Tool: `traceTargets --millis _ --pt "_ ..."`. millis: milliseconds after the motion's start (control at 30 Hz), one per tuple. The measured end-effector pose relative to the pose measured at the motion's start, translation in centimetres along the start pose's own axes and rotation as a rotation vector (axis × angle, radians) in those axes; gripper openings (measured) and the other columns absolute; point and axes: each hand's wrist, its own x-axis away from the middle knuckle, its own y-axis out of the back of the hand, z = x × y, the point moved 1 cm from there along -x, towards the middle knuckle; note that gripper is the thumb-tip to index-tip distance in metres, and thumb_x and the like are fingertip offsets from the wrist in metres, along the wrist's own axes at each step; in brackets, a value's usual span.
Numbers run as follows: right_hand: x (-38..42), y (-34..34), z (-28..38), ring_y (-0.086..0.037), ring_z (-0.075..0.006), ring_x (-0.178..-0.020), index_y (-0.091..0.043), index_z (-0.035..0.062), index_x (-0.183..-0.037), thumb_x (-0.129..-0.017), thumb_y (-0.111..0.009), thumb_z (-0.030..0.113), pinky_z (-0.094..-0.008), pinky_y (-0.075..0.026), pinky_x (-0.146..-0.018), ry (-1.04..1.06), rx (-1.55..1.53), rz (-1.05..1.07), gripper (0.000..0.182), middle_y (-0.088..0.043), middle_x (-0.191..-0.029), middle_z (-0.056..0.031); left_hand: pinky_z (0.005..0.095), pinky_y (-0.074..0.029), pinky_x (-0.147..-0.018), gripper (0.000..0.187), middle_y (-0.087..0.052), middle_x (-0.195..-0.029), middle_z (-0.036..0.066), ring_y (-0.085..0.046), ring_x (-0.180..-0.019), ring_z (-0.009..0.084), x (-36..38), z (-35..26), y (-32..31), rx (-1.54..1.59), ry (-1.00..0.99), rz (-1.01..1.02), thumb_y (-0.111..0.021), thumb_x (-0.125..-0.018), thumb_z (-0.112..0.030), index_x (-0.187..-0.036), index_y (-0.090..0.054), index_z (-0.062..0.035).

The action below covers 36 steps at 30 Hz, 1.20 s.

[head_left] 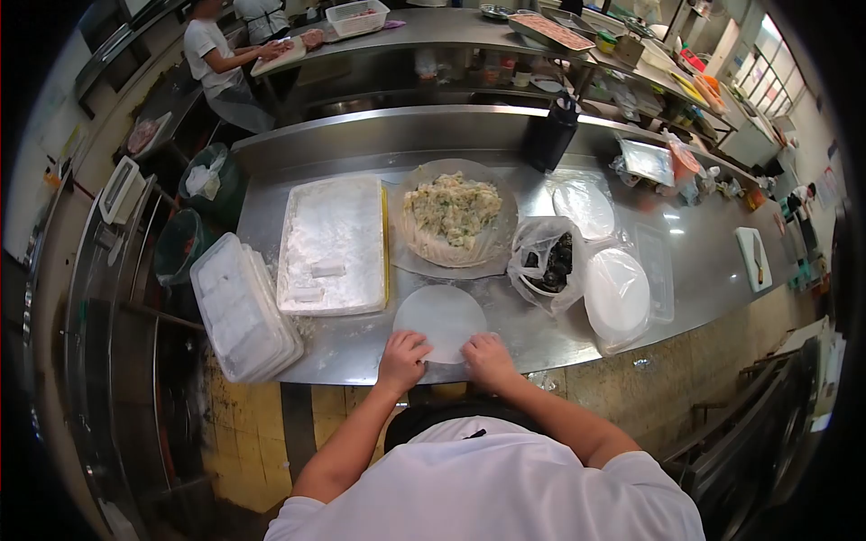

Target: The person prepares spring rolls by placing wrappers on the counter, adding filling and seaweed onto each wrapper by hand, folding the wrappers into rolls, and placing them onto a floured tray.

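Note:
A round translucent white sheet [440, 316] lies flat on the steel table near its front edge. My left hand [403, 359] has its fingers curled on the sheet's lower left edge. At the lower right edge, my right hand [487, 358] holds the sheet in the same way, fingers bent together. Just behind it is a round bowl [431, 257] filled with a pale, green-flecked mixture [453, 209]. Left of that, a flour-dusted white tray [334, 243] carries two small pale rolls [327, 269]. A plastic-lined bowl of black pieces [552, 263] stands to the right.
Stacked white lidded trays [236, 302] sit at the left edge. Round white sheets in plastic [617, 293] and a clear lid [656, 270] are on the right, with a black container [552, 135] behind. A co-worker [216, 59] stands at the far-left counter.

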Motion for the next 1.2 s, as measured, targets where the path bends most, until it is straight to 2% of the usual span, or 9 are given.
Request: traceTargets --millis 200,367,467,567,767,900,933,1100,1200 --pt "1.5 -0.9 -1.7 -0.067 -0.0369 -0.103 -0.077 0.0068 -0.093 -0.087 -0.080 0.022 -0.0521 -0.052 -0.095 -0.224 -0.163 0.041 0.016 -0.070 -0.102 -0.0149 0.0602 -0.037 -0.123 0.010 -0.073 -0.136 0.012 -0.061 -0.136 0.0374 1.7 -0.9 0.6 0.042 0.083 -0.148 -0.082 -0.085 -0.018 -0.091 -0.079 -0.0096" --pt "-1.3 -0.7 -1.4 -0.066 -0.0401 -0.103 -0.078 0.0080 -0.101 -0.085 -0.082 0.022 -0.0528 -0.052 -0.095 -0.539 -0.091 0.127 0.021 -0.070 -0.105 -0.0162 0.0604 -0.029 -0.127 0.024 -0.065 -0.145 0.016 -0.052 -0.144 0.0402 0.6 -0.5 0.6 -0.055 0.237 -0.190 -0.084 -0.087 -0.026 -0.081 -0.072 -0.0060" --pt "-1.9 -0.4 -0.5 -0.063 -0.0406 -0.121 -0.077 0.0088 -0.115 -0.092 -0.075 0.027 -0.0546 -0.049 -0.100 -0.296 0.052 -0.103 0.029 -0.068 -0.126 -0.0174 0.0614 -0.029 -0.127 0.027 -0.062 -0.147 0.017 -0.049 -0.145 0.0413 0.2 -0.5 0.6 -0.071 0.257 -0.202 -0.084 -0.086 -0.027 -0.078 -0.069 -0.0056" --pt "-1.3 -0.2 1.7 -0.050 -0.0485 -0.145 -0.071 0.0129 -0.138 -0.099 -0.069 0.036 -0.0647 -0.040 -0.116 0.089 0.188 0.020 0.045 -0.052 -0.159 -0.0217 0.0620 -0.029 -0.127 0.023 -0.061 -0.147 0.018 -0.048 -0.146 0.0414 0.3 -0.3 0.1 -0.055 0.259 -0.249 -0.084 -0.085 -0.026 -0.082 -0.071 -0.0068" --pt "2.3 -0.6 1.7 -0.023 -0.0559 -0.161 -0.057 0.0239 -0.159 -0.106 -0.058 0.054 -0.0798 -0.015 -0.125 -0.288 0.188 0.291 0.062 -0.015 -0.182 -0.0198 0.0631 -0.029 -0.127 0.015 -0.061 -0.147 0.017 -0.050 -0.144 0.0410 0.4 0.0 0.3 -0.078 0.175 -0.226 -0.082 -0.087 -0.025 -0.100 -0.083 -0.0178" --pt "2.8 2.4 -0.3 -0.031 -0.0584 -0.157 -0.054 0.0108 -0.159 -0.104 -0.064 0.051 -0.0691 -0.023 -0.129 -0.364 0.192 0.261 0.069 -0.030 -0.176 -0.0247 0.0645 -0.028 -0.127 0.020 -0.061 -0.150 0.016 -0.051 -0.144 0.0409 0.3 -0.5 0.9 -0.076 0.189 -0.203 -0.080 -0.089 -0.025 -0.108 -0.085 -0.0218" --pt "1.3 3.8 -0.3 -0.044 -0.0551 -0.149 -0.056 0.0024 -0.154 -0.098 -0.072 0.036 -0.0578 -0.037 -0.126 -0.324 0.074 0.125 0.067 -0.043 -0.167 -0.0286 0.0646 -0.028 -0.128 0.021 -0.061 -0.150 0.016 -0.050 -0.144 0.0409 0.2 -0.5 0.7 -0.072 0.192 -0.215 -0.080 -0.088 -0.025 -0.108 -0.085 -0.0218" --pt "-11.1 8.3 -5.5 -0.061 -0.0473 -0.132 -0.059 -0.0052 -0.146 -0.090 -0.071 0.013 -0.0509 -0.050 -0.114 -0.244 -0.143 -0.140 0.060 -0.062 -0.142 -0.0318 0.0657 -0.026 -0.128 0.025 -0.060 -0.152 0.017 -0.050 -0.145 0.0405 0.9 -1.2 0.1 -0.095 0.231 -0.226 -0.081 -0.087 -0.029 -0.111 -0.084 -0.0220" --pt "-18.8 9.1 -9.1 -0.064 -0.0494 -0.126 -0.067 -0.0060 -0.133 -0.089 -0.071 0.014 -0.0510 -0.051 -0.111 -0.278 -0.096 0.028 0.048 -0.068 -0.131 -0.0318 0.0662 -0.026 -0.128 0.029 -0.060 -0.151 0.017 -0.051 -0.145 0.0406 0.8 -1.3 0.5 -0.115 0.235 -0.236 -0.082 -0.086 -0.032 -0.113 -0.084 -0.0229"
